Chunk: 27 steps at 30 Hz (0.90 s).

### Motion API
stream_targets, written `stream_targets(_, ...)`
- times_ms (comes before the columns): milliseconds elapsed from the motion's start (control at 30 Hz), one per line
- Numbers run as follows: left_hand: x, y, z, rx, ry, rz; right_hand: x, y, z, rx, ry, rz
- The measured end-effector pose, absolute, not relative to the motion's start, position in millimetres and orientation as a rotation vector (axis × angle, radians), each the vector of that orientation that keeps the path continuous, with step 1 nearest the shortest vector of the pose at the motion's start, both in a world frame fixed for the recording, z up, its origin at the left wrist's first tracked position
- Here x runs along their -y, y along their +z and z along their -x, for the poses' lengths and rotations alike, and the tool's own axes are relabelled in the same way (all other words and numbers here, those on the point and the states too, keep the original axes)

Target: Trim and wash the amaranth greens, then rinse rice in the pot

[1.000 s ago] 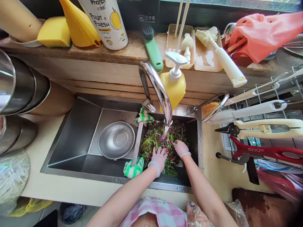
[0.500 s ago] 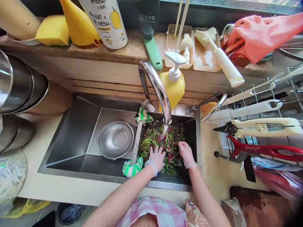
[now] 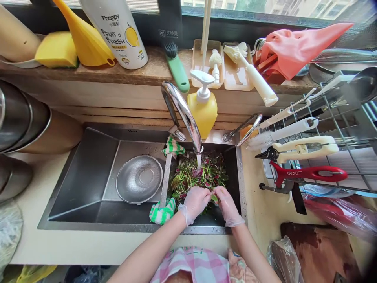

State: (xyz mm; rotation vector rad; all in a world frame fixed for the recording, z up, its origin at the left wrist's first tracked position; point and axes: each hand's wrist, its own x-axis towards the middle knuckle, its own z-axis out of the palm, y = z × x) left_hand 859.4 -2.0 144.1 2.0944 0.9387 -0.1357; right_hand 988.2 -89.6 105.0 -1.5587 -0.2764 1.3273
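Both my hands wear clear thin gloves and meet over the right sink basin. My left hand (image 3: 196,201) is closed, its fingertips pinching at a leafy green (image 3: 214,197). Opposite it, my right hand (image 3: 226,204) pinches the same leafy green between thumb and fingers. Below and beyond them a heap of leafy greens with reddish-purple leaves (image 3: 185,175) fills the basin. Water (image 3: 199,160) runs onto the heap from the curved chrome faucet (image 3: 187,110).
In the left basin lies a metal strainer (image 3: 140,179). A green-striped cloth (image 3: 162,211) hangs over the divider. A yellow pump bottle (image 3: 202,112) stands behind the faucet. At the right, a wire rack (image 3: 330,118) carries brushes and red-handled scissors (image 3: 309,173). Steel pots (image 3: 26,114) stand left.
My left hand has lifted from lying spread on the greens and closed. My right hand has come inward and nearer, so the fingertips now meet at a leafy green. The view has shifted slightly.
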Motion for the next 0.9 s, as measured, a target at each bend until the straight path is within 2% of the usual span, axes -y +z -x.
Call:
stream_targets(233, 10, 130, -854, -1.094, -0.254, -1.903, 104, 93, -964, 0.373, 1.398, 1.656)
stream_targets(433, 7, 117, -849, -1.142, -0.197, -1.620, 108, 100, -972, 1.142, 1.290, 2.070)
stream_targets(533, 9, 110, -849, -1.155, -0.151, -1.457, 108, 100, -971, 1.282, 1.242, 2.167)
stream_targets(633, 14, 108, -852, -1.178, -0.082, -1.379, 107, 96, -963, 1.176, 1.092, 2.206)
stream_targets(767, 21, 108, -858, -1.215, 0.103, -1.274, 103, 84, -952, 0.743, 0.985, 2.073)
stream_targets(900, 20, 107, -854, -1.254, -0.075, -1.485, 96, 74, -963, 0.510, 1.017, 2.024)
